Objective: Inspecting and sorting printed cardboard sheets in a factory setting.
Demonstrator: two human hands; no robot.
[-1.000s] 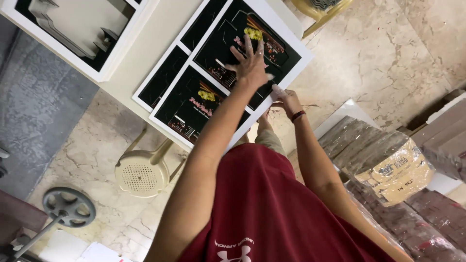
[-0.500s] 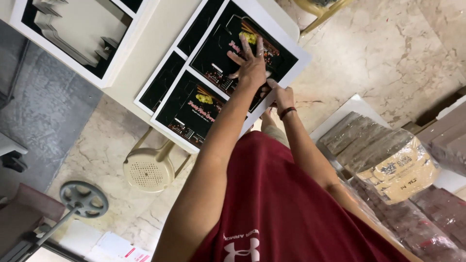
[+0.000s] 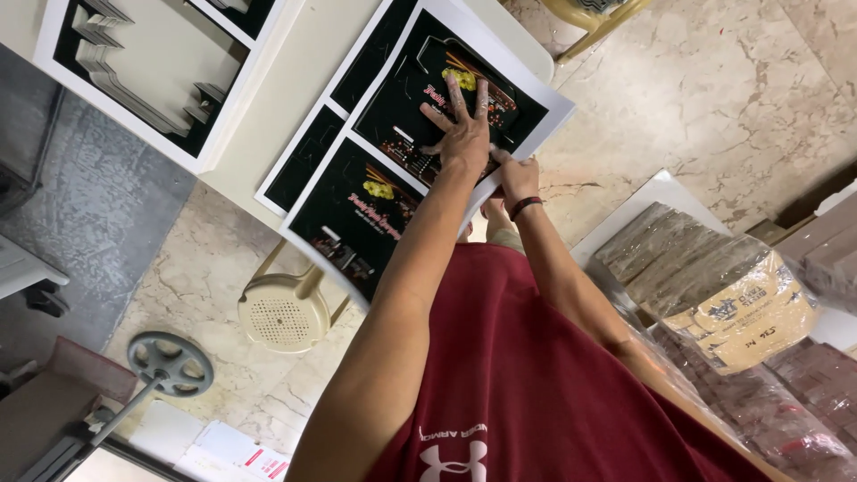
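Left hand (image 3: 464,134) pressed flat, fingers (image 3: 457,89) spread wide, gripping nothing, on the black printed sheet (image 3: 428,125) lying on the pale worktop (image 3: 295,71). Right hand (image 3: 516,174) pinches the sheet's near white edge, just beside.

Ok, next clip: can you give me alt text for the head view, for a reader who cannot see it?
Seen from above, a person in a dark red shirt presses the left hand flat on a black printed sheet on a pale table, while the right hand grips the sheet's near edge. A cream plastic stool and wrapped bundles sit on the marble floor.
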